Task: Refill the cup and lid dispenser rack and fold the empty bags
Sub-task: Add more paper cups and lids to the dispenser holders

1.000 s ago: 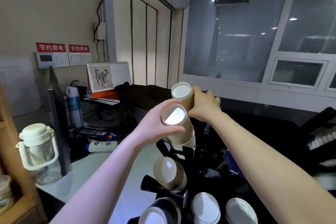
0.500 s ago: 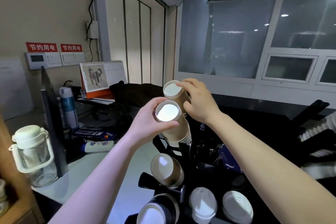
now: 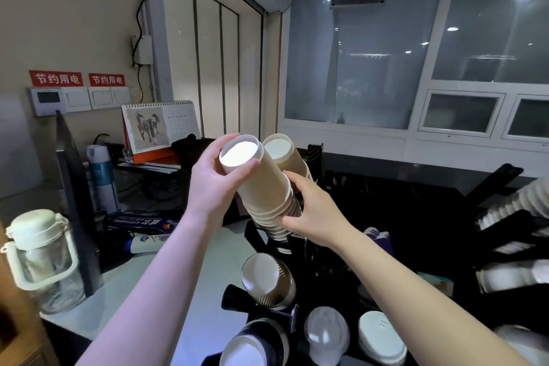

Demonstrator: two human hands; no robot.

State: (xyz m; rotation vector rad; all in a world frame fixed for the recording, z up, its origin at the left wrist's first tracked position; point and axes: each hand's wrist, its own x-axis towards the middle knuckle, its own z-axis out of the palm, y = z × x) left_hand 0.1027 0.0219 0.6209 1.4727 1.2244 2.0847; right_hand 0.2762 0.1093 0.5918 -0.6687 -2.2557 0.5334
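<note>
A stack of tan paper cups leans out of the top slot of the black dispenser rack, white base toward me. My left hand grips the stack's top end. My right hand holds the lower rims of the same stack. A second tan cup stack sits just behind, in the neighbouring slot. Lower slots hold a brown cup stack, dark cups and white lids. No bags are in view.
On the left counter stand a glass jar with a white lid, a dark monitor edge, a blue-white bottle and a desk calendar. Another black rack with white lids stands at right.
My right hand left the rear cup stack and dropped to the lower rims of the front stack. My left hand kept its grip on the front stack, which now sticks up higher.
</note>
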